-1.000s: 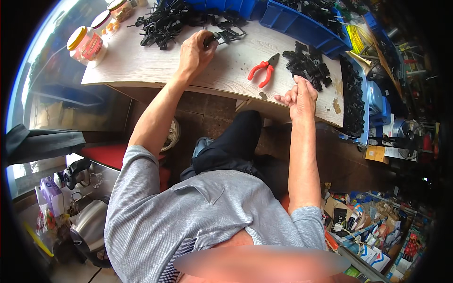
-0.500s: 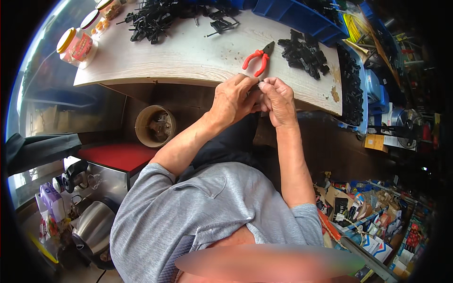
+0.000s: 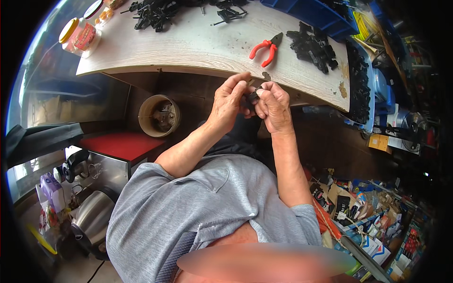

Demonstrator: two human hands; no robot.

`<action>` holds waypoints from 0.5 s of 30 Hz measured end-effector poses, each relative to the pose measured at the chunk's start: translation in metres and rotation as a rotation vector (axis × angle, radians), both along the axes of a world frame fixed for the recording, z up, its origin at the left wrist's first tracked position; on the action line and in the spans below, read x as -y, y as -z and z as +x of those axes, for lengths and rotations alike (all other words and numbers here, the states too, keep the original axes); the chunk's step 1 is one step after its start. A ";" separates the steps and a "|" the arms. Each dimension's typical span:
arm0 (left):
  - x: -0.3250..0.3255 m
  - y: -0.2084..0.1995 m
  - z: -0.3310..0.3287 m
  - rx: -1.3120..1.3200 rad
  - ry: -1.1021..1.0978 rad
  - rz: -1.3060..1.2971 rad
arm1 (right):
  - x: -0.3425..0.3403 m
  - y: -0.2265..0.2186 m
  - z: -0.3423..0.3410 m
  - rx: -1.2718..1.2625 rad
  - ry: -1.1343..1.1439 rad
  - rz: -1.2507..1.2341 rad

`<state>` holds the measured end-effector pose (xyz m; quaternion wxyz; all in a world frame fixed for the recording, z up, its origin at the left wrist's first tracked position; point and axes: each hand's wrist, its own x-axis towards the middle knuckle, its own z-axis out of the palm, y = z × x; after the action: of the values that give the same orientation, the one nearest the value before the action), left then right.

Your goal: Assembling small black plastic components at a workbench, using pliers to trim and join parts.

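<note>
Just off the near edge of the table, my two hands are close together. My right hand (image 3: 274, 107) pinches a small black plastic part (image 3: 253, 96), partly hidden by the fingers. My left hand (image 3: 227, 103) is beside it, thumb and forefinger held close together; a tiny thing seems to be at their tips, too small to name. Beyond my hands, red-handled pliers (image 3: 267, 49) lie on the table with their jaws pointing away. A heap of similar black parts (image 3: 312, 48) lies right of the pliers.
The pale wooden table (image 3: 188, 49) carries more black parts (image 3: 155, 13) at the far left and a lidded jar (image 3: 79, 37). A blue bin (image 3: 325, 19) stands at the back; a blue crate (image 3: 370, 111) of black parts is at right. A round bucket (image 3: 144, 115) stands below.
My left hand has drawn slightly away from the right, its forefinger straighter, and the black part shows more between them. The table has shifted a little upward and right in the view.
</note>
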<state>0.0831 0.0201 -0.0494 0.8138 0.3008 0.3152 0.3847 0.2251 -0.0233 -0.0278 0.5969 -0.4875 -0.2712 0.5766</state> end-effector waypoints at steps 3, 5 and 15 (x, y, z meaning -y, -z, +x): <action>0.003 -0.008 -0.006 0.033 0.013 -0.103 | 0.005 0.005 -0.001 -0.009 0.024 -0.025; 0.007 -0.006 -0.008 0.036 0.040 -0.163 | 0.008 0.007 -0.002 -0.012 0.031 -0.029; 0.015 0.015 -0.006 -0.004 0.042 0.026 | 0.015 0.024 -0.003 -0.028 0.009 -0.017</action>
<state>0.0774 0.0048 -0.0647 0.8171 0.3186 0.3056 0.3707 0.2220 -0.0383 -0.0516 0.5991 -0.4854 -0.2558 0.5831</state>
